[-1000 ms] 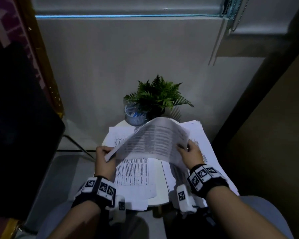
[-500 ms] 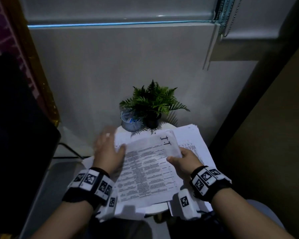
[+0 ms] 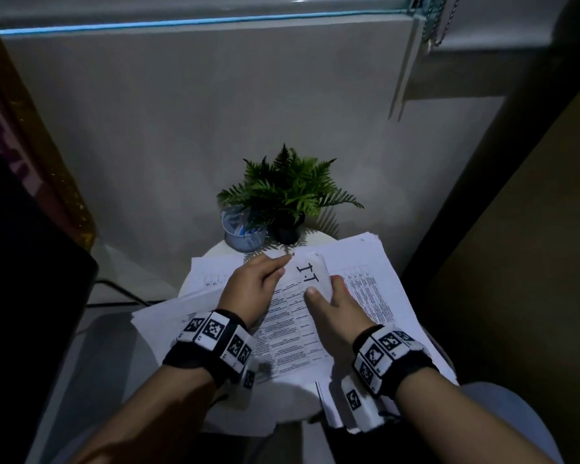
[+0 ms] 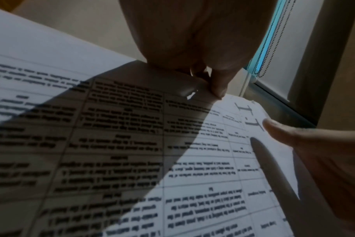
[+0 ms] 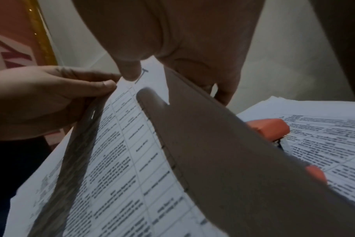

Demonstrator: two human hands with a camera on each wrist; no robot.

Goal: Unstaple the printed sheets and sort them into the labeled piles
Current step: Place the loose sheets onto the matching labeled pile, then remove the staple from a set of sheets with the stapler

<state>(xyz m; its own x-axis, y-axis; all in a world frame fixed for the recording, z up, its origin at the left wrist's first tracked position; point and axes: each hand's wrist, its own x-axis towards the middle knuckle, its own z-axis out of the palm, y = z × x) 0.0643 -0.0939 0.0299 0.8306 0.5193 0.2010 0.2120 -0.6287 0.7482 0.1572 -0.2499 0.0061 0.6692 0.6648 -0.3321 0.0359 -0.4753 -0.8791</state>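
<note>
A printed packet [image 3: 292, 333] marked "1.1" at its far end is held over the small round table [image 3: 221, 251]. My left hand [image 3: 280, 267] pinches its far left edge, seen close in the left wrist view [image 4: 213, 86]. My right hand [image 3: 322, 289] grips the far right corner, thumb on top of the page [image 5: 130, 75] and fingers curled beneath. The right side of the packet curls upward. Whether a staple is there cannot be made out. Other printed sheets lie in a left pile [image 3: 205, 276] and a right pile [image 3: 369, 262].
An orange stapler-like tool [image 5: 267, 128] lies on the right pile. A potted fern [image 3: 288, 192] and a mesh pen cup [image 3: 243, 234] stand at the table's far edge, against the wall. A dark object [image 3: 31, 296] fills the left side.
The packet, held arched in the air a second ago, now lies lower and flatter. My left hand let go of its near left edge and took hold at the far edge beside the label.
</note>
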